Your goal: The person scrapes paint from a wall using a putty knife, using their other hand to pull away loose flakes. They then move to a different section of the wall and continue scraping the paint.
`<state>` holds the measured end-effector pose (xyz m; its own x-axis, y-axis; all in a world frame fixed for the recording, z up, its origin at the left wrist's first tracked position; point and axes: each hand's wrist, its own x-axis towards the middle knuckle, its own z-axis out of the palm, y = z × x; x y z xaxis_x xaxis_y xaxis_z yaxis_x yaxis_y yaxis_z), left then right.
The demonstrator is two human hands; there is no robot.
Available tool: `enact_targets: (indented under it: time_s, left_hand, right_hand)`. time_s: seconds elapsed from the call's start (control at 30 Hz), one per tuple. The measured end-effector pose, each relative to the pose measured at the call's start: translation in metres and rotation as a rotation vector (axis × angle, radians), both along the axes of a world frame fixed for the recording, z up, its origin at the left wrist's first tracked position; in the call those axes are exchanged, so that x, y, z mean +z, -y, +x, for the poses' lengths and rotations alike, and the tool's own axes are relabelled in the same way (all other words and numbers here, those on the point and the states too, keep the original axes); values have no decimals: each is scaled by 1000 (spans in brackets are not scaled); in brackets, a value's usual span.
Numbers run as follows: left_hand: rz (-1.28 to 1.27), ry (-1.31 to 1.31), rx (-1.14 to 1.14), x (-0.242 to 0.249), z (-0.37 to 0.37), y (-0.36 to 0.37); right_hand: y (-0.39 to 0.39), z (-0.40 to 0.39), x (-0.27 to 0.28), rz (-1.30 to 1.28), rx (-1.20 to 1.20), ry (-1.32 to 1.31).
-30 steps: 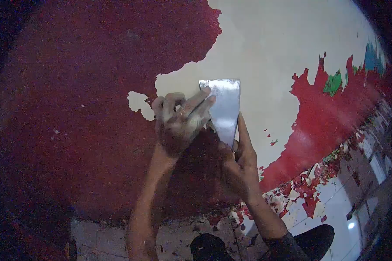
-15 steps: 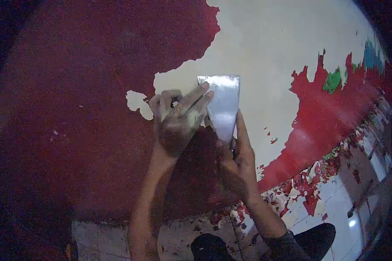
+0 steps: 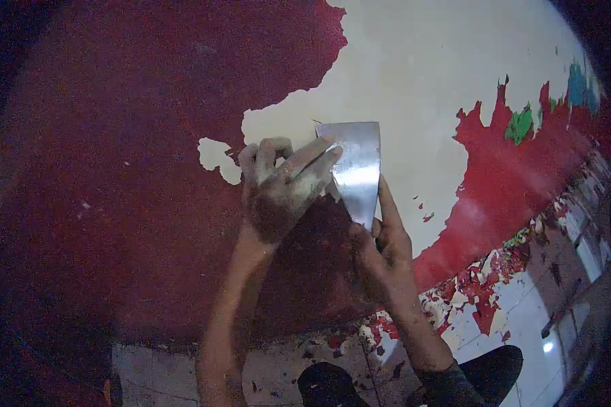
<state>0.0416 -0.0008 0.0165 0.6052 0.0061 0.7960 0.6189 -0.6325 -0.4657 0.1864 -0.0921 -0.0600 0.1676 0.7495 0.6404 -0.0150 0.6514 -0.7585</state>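
A paint scraper with a broad, shiny metal blade lies over the wall, its wide edge pointing up. My right hand is closed round its lower, narrow end, where the fingers hide the handle. From the left, two fingers of my left hand press on the blade's left side. The other fingers of that hand are bent, and its thumb is hidden. Around the blade the wall shows a pale bared patch, bordered on the left by dark red paint.
Red paint with green and blue spots remains on the right. Peeled paint flakes lie along the wall's foot on the white tiled floor. My dark-clothed knees show at the bottom.
The scraper and my right hand have shifted slightly right and down. My left hand has moved a little to the right, its fingers still on the blade.
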Motion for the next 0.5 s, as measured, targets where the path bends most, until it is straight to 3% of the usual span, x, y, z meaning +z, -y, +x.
enact_targets:
  time_s: [0.23,0.5]
  left_hand:
    - [-84,22,-33,-5,-3,-3]
    - [-409,248,-120,-19,-19,-1]
  right_hand:
    - [6,-10,7,-70,10,-54]
    - [2,-5,-1,-53,-8,-14]
